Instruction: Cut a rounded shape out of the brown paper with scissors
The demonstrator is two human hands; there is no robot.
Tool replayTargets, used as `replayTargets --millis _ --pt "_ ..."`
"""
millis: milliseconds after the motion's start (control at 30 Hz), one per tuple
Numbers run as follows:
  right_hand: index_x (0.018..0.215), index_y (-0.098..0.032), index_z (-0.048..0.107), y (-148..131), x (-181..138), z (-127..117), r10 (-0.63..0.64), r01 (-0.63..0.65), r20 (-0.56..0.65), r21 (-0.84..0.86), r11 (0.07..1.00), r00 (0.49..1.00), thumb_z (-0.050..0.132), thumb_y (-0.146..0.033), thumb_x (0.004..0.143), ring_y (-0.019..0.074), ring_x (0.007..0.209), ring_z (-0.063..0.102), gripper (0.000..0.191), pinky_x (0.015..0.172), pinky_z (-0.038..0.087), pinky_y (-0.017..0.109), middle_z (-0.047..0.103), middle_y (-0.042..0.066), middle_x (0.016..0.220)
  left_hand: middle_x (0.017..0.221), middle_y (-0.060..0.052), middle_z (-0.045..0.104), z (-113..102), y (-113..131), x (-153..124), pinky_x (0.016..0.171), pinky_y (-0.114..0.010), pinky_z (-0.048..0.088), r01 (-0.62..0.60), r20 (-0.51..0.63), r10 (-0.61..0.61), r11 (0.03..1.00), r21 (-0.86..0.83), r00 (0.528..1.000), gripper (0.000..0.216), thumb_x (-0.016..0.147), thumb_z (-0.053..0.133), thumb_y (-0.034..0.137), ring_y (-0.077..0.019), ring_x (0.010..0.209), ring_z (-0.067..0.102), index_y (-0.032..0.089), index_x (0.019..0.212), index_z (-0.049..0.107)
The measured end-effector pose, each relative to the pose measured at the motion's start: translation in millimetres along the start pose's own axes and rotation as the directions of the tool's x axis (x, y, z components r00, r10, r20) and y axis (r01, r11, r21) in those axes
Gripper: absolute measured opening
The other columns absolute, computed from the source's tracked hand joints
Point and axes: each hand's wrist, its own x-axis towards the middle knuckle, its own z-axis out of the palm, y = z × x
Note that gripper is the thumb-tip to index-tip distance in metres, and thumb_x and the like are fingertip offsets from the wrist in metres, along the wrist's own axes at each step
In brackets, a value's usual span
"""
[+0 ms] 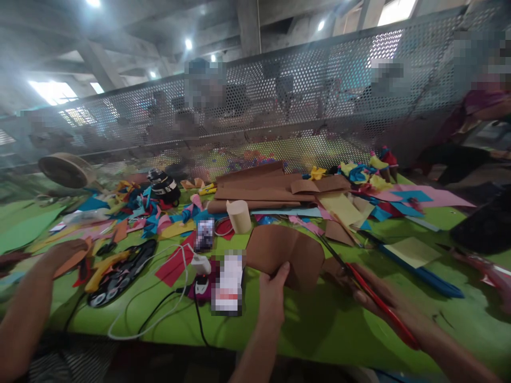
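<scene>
Head view: the left hand [272, 290] pinches the near edge of a folded brown paper sheet [284, 249], which stands just above its thumb. Just right of it, the right hand [383, 300] is closed around red-handled scissors [361, 284], blades pointing at the sheet's right edge. The paper looks light and floppy, likely to buckle unless held taut close to the cut line. Far to the left, another person's hand [64, 252] rests on coloured scraps [136, 213] on the green table [339, 324].
</scene>
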Motion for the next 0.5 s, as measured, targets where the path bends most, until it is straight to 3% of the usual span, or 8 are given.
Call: replayTargets --millis 333,500 --pt "0.138 -0.027 0.068 -4.9 -5.4 13.2 0.002 -0.007 0.035 0.159 0.987 0.999 0.066 -0.075 0.076 0.0421 0.132 0.059 0.079 0.109 0.052 0.051 0.067 0.009 0.141 0.099 -0.013 0.079 0.1 -1.2 -1.6 0.087 -0.035 0.059 0.007 0.003 -0.008 0.999 0.051 1.0 0.042 0.054 0.094 0.038 -0.0305 0.103 0.073 0.015 0.083 0.074" --pt "0.134 -0.026 0.071 -22.3 -5.9 13.8 -0.028 0.02 0.038 0.208 0.978 0.999 0.068 -0.068 0.079 0.0413 0.115 0.07 0.07 0.095 0.061 0.049 0.076 0.011 0.127 0.097 -0.014 0.08 2.8 3.3 -3.8 0.084 -0.036 0.058 -0.016 0.009 0.016 0.997 0.081 1.0 0.044 0.051 0.094 0.039 -0.0311 0.101 0.073 0.014 0.083 0.076"
